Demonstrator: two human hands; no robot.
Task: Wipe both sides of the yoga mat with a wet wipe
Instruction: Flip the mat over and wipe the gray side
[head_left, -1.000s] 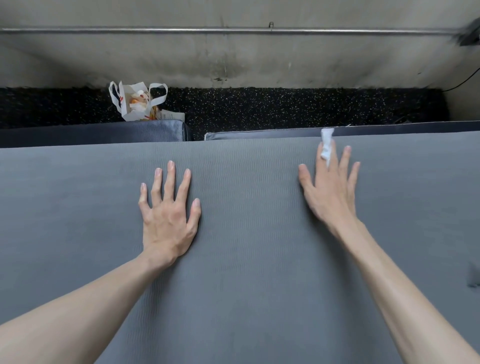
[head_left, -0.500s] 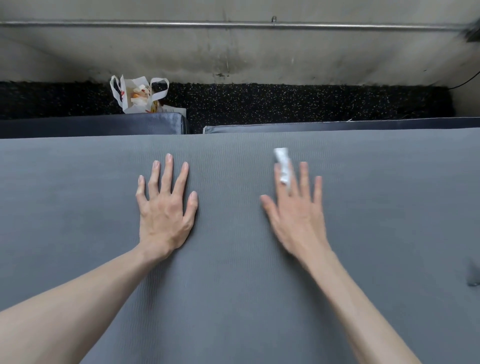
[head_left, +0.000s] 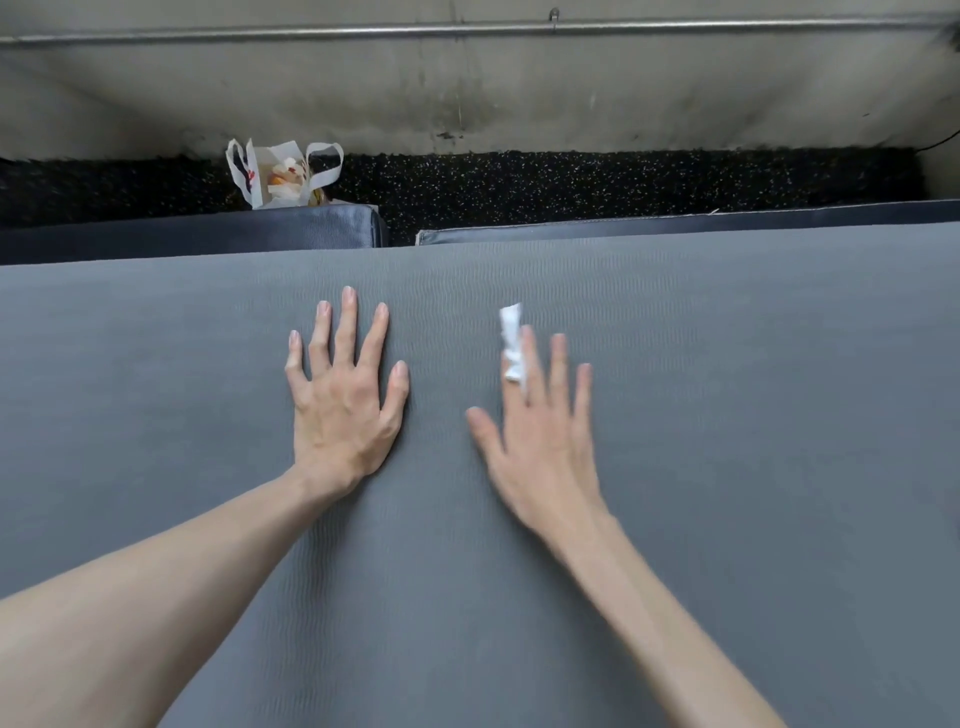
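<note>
Now left hand (head_left: 343, 410) lies flat, fingers spread, on the mat (head_left: 753, 415); right hand (head_left: 535, 441), blurred, fingers straight, seemingly presses the wipe (head_left: 511, 343) down.

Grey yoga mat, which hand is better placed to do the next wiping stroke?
Right hand: the crumpled white wet wipe is already under its fingers on the grey yoga mat. Left hand lies flat, bracing.
</note>
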